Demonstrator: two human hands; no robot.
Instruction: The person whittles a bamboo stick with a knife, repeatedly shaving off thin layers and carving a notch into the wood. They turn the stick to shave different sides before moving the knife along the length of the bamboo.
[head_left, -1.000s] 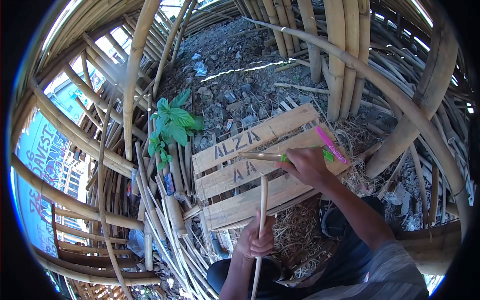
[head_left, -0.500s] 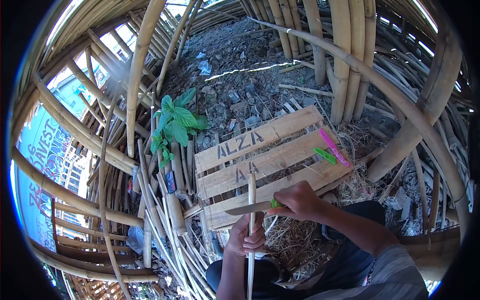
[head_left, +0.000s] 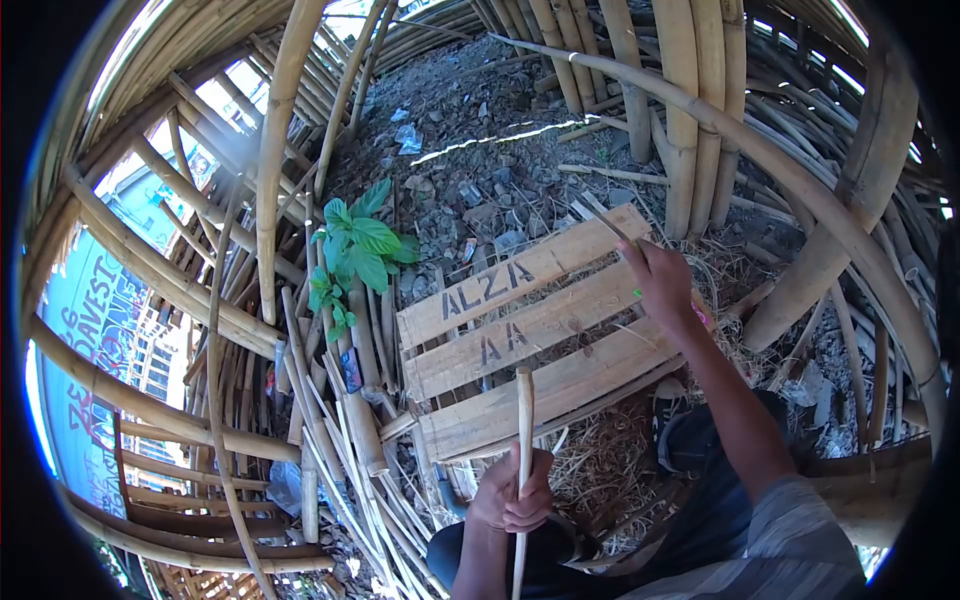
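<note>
My left hand is wrapped round a bamboo strip, which stands upright in front of my body. My right hand is raised over the right part of a wooden slatted crate lettered "ALZA". It grips a knife, the blade pointing up and to the left, away from the strip. The handle is mostly hidden in my fingers. Behind my right hand and wrist, only a bit of a pink item shows on the crate.
Split bamboo strips lie in a bundle left of my legs. A leafy green plant grows beyond them. Thick bamboo poles stand at the back right, and a curved pole crosses the right side. Dry shavings cover the ground.
My right hand has lifted the knife off the strip and moved up and right over the crate, covering most of the pink and green items. My left hand keeps its hold on the strip.
</note>
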